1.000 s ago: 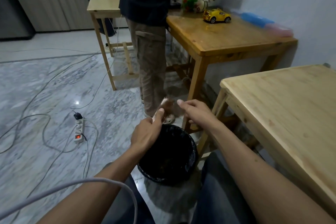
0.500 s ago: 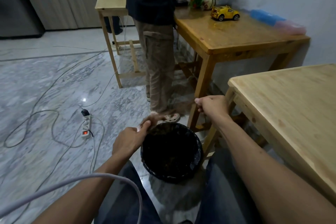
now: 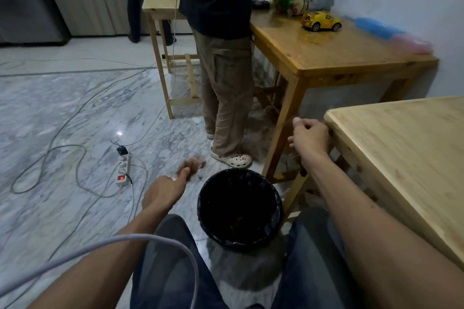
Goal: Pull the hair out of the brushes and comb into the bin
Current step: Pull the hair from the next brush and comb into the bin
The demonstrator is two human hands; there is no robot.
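Observation:
A black bin (image 3: 275, 198) with a dark liner stands on the floor between my knees, with bits of hair at its bottom. My left hand (image 3: 163, 193) is left of the bin's rim and is shut on a tuft of brown hair (image 3: 192, 163) that sticks out past my fingertips over the floor. My right hand (image 3: 310, 137) is raised above and to the right of the bin, near the corner of the pale table, fingers closed. I cannot tell whether fine strands are pinched in it. No brush or comb is in view.
A person (image 3: 226, 83) in beige trousers stands just beyond the bin. A pale wooden table (image 3: 406, 158) is at my right, and a darker table (image 3: 334, 55) with a yellow toy car (image 3: 321, 20) is behind it. A power strip (image 3: 123, 170) and cables lie on the marble floor at left.
My hands have drawn apart: the left moved left off the bin's rim with the hair tuft, and the right rose to the right toward the table corner.

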